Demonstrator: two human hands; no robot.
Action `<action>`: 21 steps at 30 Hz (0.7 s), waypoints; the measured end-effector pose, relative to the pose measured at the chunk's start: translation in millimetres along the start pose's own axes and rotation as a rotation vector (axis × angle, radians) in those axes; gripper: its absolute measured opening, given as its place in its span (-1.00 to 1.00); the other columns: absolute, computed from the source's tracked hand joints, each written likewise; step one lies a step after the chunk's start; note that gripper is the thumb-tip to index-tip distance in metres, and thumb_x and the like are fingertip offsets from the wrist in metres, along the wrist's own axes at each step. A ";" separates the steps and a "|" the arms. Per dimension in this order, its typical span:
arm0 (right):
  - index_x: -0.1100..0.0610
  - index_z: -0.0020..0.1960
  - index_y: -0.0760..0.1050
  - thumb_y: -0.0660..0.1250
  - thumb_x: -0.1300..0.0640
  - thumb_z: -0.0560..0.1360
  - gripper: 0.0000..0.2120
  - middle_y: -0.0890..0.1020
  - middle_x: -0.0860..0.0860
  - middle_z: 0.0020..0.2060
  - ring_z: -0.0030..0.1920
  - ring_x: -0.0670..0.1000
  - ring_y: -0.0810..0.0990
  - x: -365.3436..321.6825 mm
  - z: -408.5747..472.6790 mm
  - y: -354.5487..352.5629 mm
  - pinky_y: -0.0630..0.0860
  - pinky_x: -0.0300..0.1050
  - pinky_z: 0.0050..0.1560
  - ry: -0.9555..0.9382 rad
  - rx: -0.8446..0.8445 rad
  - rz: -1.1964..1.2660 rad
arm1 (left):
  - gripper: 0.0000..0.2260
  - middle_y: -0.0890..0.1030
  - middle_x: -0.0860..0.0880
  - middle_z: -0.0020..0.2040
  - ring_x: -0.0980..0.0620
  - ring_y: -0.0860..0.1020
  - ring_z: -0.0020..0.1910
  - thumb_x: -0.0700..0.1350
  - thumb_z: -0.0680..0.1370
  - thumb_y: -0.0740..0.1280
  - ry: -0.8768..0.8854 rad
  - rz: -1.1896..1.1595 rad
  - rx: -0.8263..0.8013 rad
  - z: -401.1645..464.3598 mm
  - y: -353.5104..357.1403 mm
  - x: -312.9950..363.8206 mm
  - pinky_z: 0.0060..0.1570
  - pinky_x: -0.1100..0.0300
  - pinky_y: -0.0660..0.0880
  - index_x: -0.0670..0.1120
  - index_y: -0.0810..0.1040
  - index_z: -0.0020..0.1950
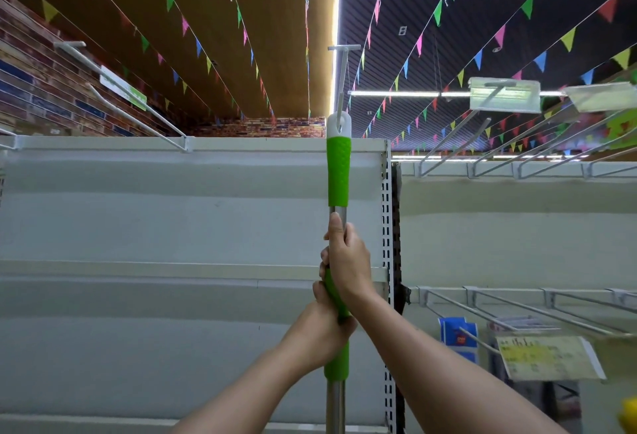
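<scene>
A long metal pole with green grip sleeves (pixel 339 175) stands upright before the white shelf backboard (pixel 172 220). Its white top cap with a hanging hole (pixel 339 125) is at the tip of a metal display hook (pixel 342 82) that juts toward me. My right hand (pixel 348 261) grips the bare metal part of the pole. Just below it, my left hand (pixel 324 323) grips the lower green sleeve. Both arms reach up from the bottom of the view. The pole's lower end runs out of frame.
More metal hooks (pixel 517 147) stick out from the shelf unit on the right, some with price tags (pixel 548 357). A hook with a green-white label (pixel 122 87) sits at the upper left. A perforated upright (pixel 387 261) stands beside the pole. Bunting hangs from the ceiling.
</scene>
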State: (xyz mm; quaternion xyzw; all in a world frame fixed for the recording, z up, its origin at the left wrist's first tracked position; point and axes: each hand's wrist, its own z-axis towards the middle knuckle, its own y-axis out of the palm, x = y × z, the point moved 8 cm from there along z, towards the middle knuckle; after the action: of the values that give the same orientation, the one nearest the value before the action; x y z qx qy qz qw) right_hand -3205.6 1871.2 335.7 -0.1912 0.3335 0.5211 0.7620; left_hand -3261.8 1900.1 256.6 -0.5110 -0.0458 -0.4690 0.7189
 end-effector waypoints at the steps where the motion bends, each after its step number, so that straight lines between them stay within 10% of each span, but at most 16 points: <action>1: 0.15 -0.14 0.35 0.07 -0.20 0.58 -0.59 0.45 0.05 -0.41 -0.50 -0.01 0.43 1.8 -0.6 0.7 0.42 -0.13 -0.45 0.005 -0.003 -0.006 | -0.62 0.54 -0.12 -0.03 -0.11 0.57 -0.09 0.01 0.52 0.18 -0.007 0.010 -0.003 -0.4 -0.1 -0.5 -0.04 -0.12 0.58 -0.09 0.21 0.28; 21: 0.10 -0.14 0.31 0.04 -0.20 0.60 -0.62 0.45 0.02 -0.43 -0.47 0.01 0.46 19.5 19.8 4.2 0.46 -0.09 -0.36 0.030 -0.070 -0.045 | -0.62 0.54 -0.09 -0.06 -0.06 0.55 -0.11 -0.01 0.50 0.22 -0.053 -0.059 -0.005 22.2 8.6 -14.2 -0.05 -0.11 0.58 -0.07 0.22 0.24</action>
State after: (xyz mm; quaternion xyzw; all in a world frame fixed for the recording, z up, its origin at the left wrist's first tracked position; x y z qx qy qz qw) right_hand -3198.8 1898.5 336.0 -0.2329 0.3218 0.5126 0.7612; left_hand -3254.3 1926.6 253.4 -0.5237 -0.0786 -0.4763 0.7020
